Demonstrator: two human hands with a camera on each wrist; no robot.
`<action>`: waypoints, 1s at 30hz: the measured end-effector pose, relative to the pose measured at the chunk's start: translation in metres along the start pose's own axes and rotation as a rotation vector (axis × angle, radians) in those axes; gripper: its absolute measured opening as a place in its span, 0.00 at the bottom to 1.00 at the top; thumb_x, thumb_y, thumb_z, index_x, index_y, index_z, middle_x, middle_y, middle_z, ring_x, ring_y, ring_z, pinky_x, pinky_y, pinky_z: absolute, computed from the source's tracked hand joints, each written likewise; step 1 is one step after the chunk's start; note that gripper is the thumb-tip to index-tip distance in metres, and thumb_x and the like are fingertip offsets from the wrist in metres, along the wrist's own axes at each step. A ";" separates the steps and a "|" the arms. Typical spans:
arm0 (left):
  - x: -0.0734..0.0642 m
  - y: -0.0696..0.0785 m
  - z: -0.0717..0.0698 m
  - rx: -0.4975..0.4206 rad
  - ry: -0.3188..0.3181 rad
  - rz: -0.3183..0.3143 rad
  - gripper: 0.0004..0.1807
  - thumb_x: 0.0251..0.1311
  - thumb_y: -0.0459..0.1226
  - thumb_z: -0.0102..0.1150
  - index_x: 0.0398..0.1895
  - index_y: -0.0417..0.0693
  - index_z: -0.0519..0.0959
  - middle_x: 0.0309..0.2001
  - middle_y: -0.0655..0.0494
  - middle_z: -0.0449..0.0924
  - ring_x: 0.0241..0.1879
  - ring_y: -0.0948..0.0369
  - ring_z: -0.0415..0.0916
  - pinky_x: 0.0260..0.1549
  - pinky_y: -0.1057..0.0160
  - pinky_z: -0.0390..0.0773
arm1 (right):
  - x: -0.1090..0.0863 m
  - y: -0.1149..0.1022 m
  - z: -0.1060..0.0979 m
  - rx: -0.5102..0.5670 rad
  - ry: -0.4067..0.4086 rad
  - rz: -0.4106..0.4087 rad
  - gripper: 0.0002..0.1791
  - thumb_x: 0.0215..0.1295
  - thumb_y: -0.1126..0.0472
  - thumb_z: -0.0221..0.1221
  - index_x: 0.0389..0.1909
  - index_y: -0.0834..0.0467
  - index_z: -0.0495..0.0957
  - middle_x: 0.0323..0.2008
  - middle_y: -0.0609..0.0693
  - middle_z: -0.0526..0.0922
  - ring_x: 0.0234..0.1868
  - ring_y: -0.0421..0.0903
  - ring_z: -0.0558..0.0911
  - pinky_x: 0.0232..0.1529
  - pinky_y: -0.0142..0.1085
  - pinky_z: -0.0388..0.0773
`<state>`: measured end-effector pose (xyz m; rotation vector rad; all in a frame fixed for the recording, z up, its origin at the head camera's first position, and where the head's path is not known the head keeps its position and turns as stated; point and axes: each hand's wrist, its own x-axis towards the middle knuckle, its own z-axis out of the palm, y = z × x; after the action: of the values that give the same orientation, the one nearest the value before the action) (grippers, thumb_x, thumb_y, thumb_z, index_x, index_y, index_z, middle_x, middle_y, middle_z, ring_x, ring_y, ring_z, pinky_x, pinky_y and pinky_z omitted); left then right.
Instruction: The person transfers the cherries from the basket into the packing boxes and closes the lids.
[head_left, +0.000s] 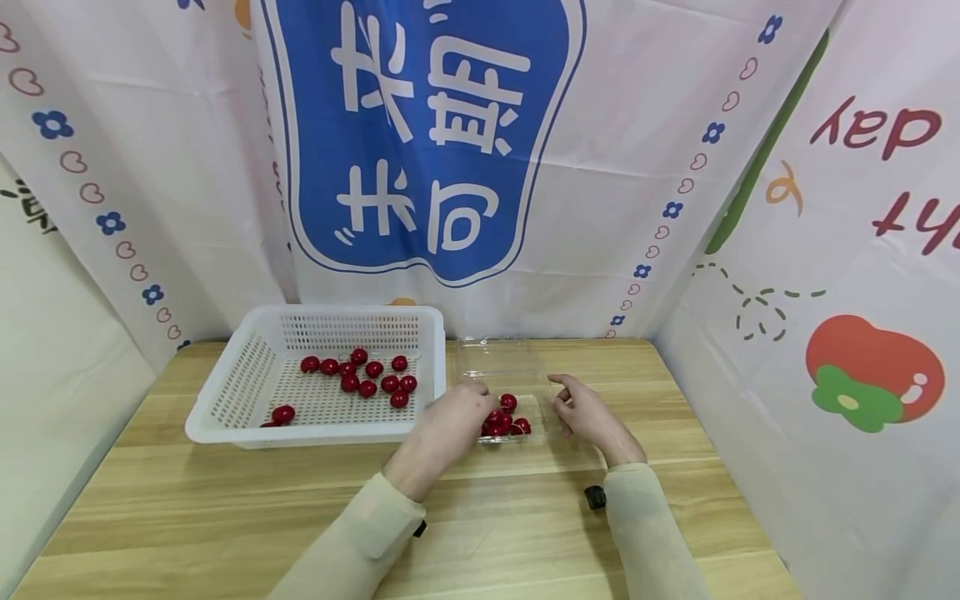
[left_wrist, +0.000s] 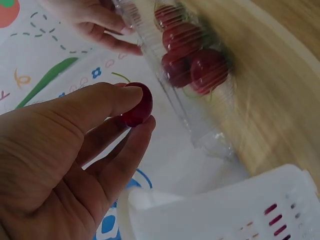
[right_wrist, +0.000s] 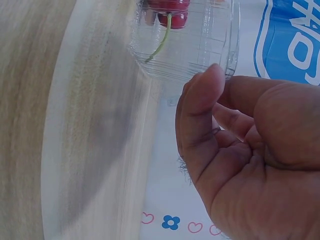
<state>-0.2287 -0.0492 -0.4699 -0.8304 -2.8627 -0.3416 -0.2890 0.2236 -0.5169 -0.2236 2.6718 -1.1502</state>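
Note:
My left hand (head_left: 450, 423) is over the left side of a clear plastic clamshell box (head_left: 532, 410). In the left wrist view its thumb and fingers pinch a single dark red cherry (left_wrist: 138, 106) with a thin green stem, held above the box's side. Several cherries (left_wrist: 184, 40) lie in the box, and its lid (head_left: 495, 357) stands open toward the back. My right hand (head_left: 592, 418) is at the box's right side, fingers loosely bent, with nothing in its grasp. In the right wrist view its fingertips (right_wrist: 212, 82) are right at the box's edge.
To the left of the box stands a white perforated plastic basket (head_left: 322, 435) with several loose cherries (head_left: 348, 382) in it. Both are on a wood-grain table (head_left: 225, 500). Printed cloth (head_left: 600, 192) hangs behind the table and along the right.

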 end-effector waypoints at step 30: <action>0.025 0.008 0.027 0.172 -0.079 -0.054 0.12 0.68 0.26 0.79 0.49 0.49 0.94 0.46 0.48 0.95 0.43 0.54 0.94 0.41 0.58 0.98 | -0.001 0.000 0.001 0.012 0.005 0.001 0.32 0.93 0.69 0.54 0.91 0.63 0.65 0.52 0.66 0.85 0.28 0.48 0.84 0.35 0.47 0.93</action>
<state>-0.2471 -0.0229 -0.4900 -0.7523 -2.9394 -0.0672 -0.2878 0.2230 -0.5177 -0.2180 2.6682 -1.1668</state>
